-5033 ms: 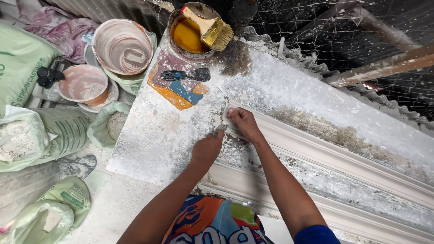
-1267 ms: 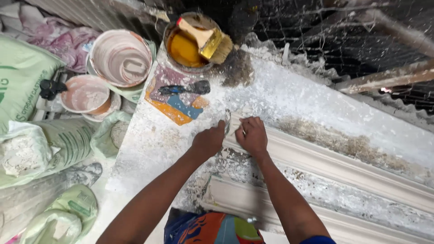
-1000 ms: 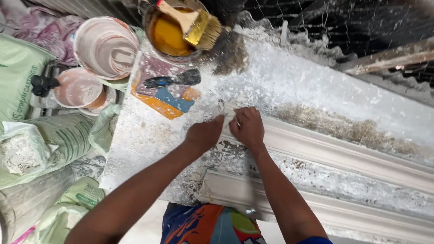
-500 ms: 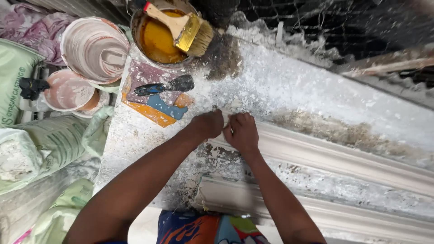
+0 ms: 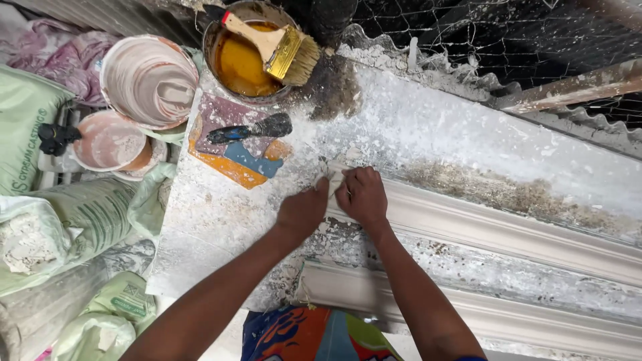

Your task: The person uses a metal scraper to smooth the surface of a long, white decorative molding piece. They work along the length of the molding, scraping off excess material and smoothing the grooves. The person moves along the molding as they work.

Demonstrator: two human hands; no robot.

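Head view: both hands' fingers [image 5: 348,182] hide the moulding's end [image 5: 332,175]

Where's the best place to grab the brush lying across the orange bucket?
Probably the wooden handle of the paintbrush, coming from the upper left. It lies tilted across the bucket rim, handle end jutting clear over the edge, while the bristles at lower right look messy. Both hands are down at the plaster moulding.

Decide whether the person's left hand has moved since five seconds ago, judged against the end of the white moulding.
Yes. The left hand has moved up beside the right hand at the end of the white moulding; earlier it lay lower.
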